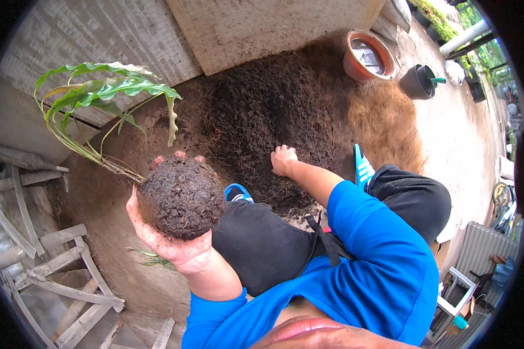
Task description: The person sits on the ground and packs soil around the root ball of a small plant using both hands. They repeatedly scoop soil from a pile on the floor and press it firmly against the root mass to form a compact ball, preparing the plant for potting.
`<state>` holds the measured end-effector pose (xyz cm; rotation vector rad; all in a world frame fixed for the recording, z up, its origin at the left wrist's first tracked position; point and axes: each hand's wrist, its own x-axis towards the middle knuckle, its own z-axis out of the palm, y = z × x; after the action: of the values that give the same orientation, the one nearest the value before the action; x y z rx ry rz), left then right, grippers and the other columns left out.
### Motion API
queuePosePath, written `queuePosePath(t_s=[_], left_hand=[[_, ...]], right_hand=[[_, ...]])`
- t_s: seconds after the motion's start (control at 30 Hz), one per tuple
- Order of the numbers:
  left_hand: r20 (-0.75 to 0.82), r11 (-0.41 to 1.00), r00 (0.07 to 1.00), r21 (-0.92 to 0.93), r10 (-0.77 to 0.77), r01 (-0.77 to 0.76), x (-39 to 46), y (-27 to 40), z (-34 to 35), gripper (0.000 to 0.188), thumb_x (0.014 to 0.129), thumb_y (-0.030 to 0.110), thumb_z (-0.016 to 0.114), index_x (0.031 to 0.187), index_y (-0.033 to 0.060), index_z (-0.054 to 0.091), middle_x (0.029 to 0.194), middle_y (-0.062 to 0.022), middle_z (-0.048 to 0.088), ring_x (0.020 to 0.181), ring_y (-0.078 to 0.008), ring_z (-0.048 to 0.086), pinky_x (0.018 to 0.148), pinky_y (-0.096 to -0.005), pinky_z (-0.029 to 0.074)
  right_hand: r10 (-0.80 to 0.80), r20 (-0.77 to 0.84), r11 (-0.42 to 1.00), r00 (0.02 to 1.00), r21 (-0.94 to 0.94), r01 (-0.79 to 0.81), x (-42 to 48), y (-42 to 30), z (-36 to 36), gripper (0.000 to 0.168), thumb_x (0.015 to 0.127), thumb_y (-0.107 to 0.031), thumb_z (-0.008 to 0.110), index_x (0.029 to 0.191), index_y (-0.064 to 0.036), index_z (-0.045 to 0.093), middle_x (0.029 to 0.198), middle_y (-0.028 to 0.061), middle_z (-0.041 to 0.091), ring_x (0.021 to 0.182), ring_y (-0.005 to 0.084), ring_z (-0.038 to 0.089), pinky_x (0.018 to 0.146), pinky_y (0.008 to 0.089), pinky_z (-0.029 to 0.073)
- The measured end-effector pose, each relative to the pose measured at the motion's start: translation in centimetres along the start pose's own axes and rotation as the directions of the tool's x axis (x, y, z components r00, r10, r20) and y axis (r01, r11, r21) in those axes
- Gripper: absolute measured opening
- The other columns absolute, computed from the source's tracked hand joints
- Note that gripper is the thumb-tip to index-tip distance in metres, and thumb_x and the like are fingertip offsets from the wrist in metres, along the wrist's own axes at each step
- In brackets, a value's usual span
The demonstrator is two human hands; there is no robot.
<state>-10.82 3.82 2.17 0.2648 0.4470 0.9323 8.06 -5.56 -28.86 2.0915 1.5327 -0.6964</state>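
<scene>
A round ball of dark soil and roots [181, 198] rests in my left hand [174, 248], whose fingers curl around its far side. From the ball's left side grow the stems of a leafy plant [109, 91]; its long wavy green leaves arch up and over, and some are yellowing or dry. My right hand [284, 159] is down on a heap of dark, fibrous soil [262, 113]. Its fingertips are partly hidden in or against the soil, so I cannot tell whether it grips any.
Beyond the heap stand a terracotta-coloured pot [362, 65] holding something dark and shiny, and black nursery pots [417, 83]. Brown fibre [384, 118] spreads to the right. Wooden frames [78, 270] lie at left; panels [279, 26] border the far side. Cut leaves [153, 258] lie below my left hand.
</scene>
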Motion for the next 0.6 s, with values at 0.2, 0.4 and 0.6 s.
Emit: queuePosePath(t_s=[0.2, 0.4, 0.6], left_hand=[[-0.013, 0.998, 0.999, 0.051, 0.032, -0.031, 0.2, -0.4, 0.3, 0.048, 0.086, 0.041, 0.043, 0.117, 0.0047, 0.048, 0.113, -0.0209, 0.053, 0.105, -0.0412, 0.051, 0.083, -0.0531, 0.046], [0.114, 0.942, 0.984, 0.294, 0.135, -0.163, 0.2, -1.0, -1.0, 0.050, 0.089, 0.042, 0.036, 0.120, 0.0042, 0.048, 0.118, -0.0192, 0.051, 0.108, -0.0401, 0.049, 0.086, -0.0552, 0.045], [-0.058, 0.997, 0.998, 0.076, -0.003, 0.008, 0.7, -1.1, 0.8, 0.051, 0.086, 0.045, 0.039, 0.110, 0.0026, 0.055, 0.106, -0.0208, 0.058, 0.100, -0.0398, 0.055, 0.081, -0.0525, 0.047]], right_hand=[[0.008, -0.052, 0.999, 0.999, 0.043, -0.005, 0.2, -0.1, 1.2, 0.030, 0.085, -0.018, 0.047, 0.110, -0.006, 0.057, 0.112, 0.0151, 0.053, 0.109, 0.0322, 0.048, 0.080, 0.0476, 0.046], [-0.048, -0.076, 0.991, 0.996, 0.122, 0.057, 1.4, 0.9, 1.5, 0.027, 0.084, -0.015, 0.047, 0.105, -0.004, 0.061, 0.109, 0.0169, 0.056, 0.104, 0.0332, 0.053, 0.078, 0.0432, 0.051], [-0.043, -0.094, 0.959, 0.995, 0.274, 0.068, 0.8, 3.5, -0.2, 0.028, 0.078, -0.008, 0.052, 0.104, -0.005, 0.062, 0.107, 0.0159, 0.060, 0.101, 0.0297, 0.057, 0.083, 0.0377, 0.050]])
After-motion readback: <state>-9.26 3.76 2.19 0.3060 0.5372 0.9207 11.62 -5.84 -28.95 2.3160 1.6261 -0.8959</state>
